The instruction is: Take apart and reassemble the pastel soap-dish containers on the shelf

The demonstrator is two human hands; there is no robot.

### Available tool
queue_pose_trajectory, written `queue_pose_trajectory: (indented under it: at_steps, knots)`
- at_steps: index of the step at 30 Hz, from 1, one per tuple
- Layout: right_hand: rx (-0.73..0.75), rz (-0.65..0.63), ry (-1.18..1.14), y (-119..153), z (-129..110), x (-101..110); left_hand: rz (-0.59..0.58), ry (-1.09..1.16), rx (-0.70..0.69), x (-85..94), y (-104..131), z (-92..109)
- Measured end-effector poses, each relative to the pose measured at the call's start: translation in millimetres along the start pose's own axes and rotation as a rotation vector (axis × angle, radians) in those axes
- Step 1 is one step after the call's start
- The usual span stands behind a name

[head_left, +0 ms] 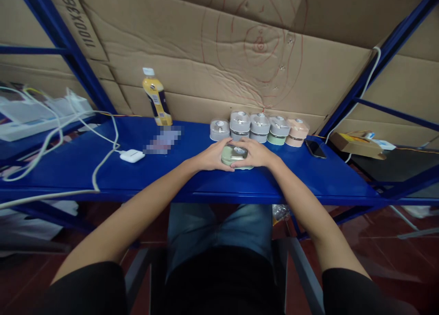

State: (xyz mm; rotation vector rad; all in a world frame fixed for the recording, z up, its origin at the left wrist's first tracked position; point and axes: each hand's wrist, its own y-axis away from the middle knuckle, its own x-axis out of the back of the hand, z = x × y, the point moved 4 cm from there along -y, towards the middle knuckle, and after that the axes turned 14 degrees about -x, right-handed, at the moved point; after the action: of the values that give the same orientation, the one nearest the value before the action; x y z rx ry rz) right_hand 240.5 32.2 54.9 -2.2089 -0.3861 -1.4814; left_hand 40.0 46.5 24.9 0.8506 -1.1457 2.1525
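Between my two hands is a small rounded green case (233, 155) with a shiny, see-through top and a round label. My left hand (213, 157) is wrapped round its left side, thumb toward the front edge. My right hand (256, 153) grips the right side in the same way. A pale green edge shows under the right hand; I cannot tell whether it belongs to the same case. Just behind my hands stands a row of similar clear-lidded cases (259, 126) in grey, green and peach, most stacked in twos.
The blue table (192, 182) carries a yellow drink bottle (157, 98), a white earbud case (132, 156), a blurred-out item (163, 140) and a phone (315, 148). White cables (115, 132) run across the left side. An open cardboard box (358, 146) is at right. Cardboard (164, 40) backs the table.
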Motion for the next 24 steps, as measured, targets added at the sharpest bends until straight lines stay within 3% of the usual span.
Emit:
queue_pose_trajectory:
  at_steps: [6, 10, 13, 17, 20, 24]
  knots:
    - [0.02, 0.041, -0.139, 1, 8, -10, 0.018, -0.075, 0.007, -0.4, 3, 5]
    - [0.012, 0.129, -0.263, -3, 12, -6, 0.074, -0.176, 0.03, 15.9, 14, 15]
    - [-0.073, 0.299, -0.341, -2, 17, 10, 0.272, -0.261, 0.136, 44.3, 21, 11]
    - [-0.264, 0.582, -0.354, 3, 35, 37, 0.647, -0.308, 0.53, 80.4, 15, -18]
    - [-0.387, 0.78, -0.314, 8, 64, 54, 0.718, -0.256, 0.725, 83.5, -11, -37]
    - [-0.645, 1.058, -0.178, 18, 125, 77, 0.721, -0.235, 0.837, 66.2, -52, -44]
